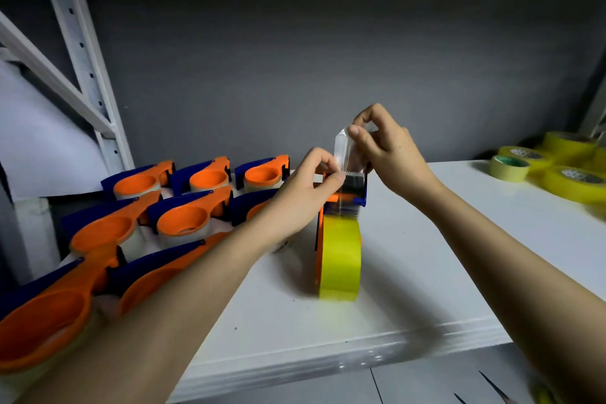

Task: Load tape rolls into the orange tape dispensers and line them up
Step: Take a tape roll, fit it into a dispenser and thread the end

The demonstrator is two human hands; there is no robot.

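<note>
An orange and blue tape dispenser (352,188) stands on edge in the middle of the white shelf (410,272), loaded with a yellow tape roll (341,259). My left hand (303,193) grips the dispenser's cutter end, thumb and fingers at the serrated blade. My right hand (387,147) pinches the clear free end of tape (342,151) and holds it up above the blade.
Several loaded orange dispensers (183,223) lie in rows on the left of the shelf. Loose yellow tape rolls (570,180) sit at the far right. A white metal rack post (85,52) rises at the left. The shelf's front edge (328,367) runs below my arms.
</note>
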